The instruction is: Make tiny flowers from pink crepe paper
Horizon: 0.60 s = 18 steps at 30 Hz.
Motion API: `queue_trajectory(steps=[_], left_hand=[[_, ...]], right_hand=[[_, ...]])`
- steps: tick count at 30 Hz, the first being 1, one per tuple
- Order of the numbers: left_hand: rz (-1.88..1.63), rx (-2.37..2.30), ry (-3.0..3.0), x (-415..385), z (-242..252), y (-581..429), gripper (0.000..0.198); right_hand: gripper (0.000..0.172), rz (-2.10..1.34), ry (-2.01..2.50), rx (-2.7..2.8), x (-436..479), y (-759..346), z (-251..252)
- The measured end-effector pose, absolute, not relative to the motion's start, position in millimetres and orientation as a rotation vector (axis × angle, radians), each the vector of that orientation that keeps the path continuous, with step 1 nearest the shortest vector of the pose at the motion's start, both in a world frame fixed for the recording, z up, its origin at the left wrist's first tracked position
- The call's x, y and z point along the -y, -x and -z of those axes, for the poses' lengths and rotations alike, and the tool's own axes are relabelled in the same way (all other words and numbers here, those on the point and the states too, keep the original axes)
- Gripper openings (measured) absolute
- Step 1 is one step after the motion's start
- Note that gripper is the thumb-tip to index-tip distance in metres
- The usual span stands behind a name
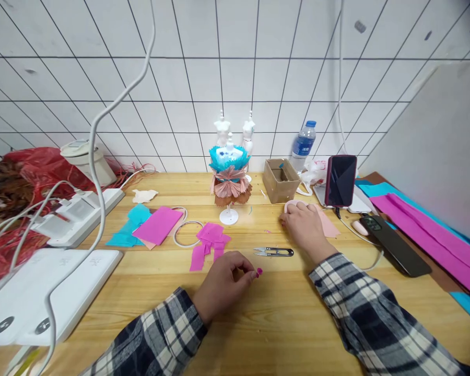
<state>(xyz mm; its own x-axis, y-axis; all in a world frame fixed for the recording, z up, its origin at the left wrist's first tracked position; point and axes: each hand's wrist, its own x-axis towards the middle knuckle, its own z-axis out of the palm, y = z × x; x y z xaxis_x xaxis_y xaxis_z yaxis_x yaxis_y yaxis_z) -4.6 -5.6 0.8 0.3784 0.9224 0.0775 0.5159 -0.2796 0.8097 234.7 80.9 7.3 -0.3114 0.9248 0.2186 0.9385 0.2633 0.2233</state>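
My left hand pinches a small magenta paper flower between thumb and fingertips, low over the table. Beyond it lie several magenta paper pieces. A pair of thread snips rests flat between my hands. My right hand is further forward, its fingers curled down at a pale pink round item beside light pink paper. What its fingertips hold, if anything, is hidden. A small dress form in blue, pink and brown paper ruffles stands upright ahead.
Behind stand two white dress forms, a cardboard box and a water bottle. Phones and long paper strips are right. Left are a power strip, white power banks and a hanging cable.
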Motion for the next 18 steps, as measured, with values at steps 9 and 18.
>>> queue_trajectory(steps=[9, 18], left_hand=[[-0.755, -1.254, -1.83, 2.7, -2.9, 6.2, 0.019], [-0.833, -1.288, -1.597, -0.4, 0.1, 6.9, 0.021]], right_hand=[[0.024, 0.389, 1.761, 2.288, -70.0, -233.6, -10.1], [0.029, -0.011, 1.673, 1.856, -33.3, -240.8, -4.1]])
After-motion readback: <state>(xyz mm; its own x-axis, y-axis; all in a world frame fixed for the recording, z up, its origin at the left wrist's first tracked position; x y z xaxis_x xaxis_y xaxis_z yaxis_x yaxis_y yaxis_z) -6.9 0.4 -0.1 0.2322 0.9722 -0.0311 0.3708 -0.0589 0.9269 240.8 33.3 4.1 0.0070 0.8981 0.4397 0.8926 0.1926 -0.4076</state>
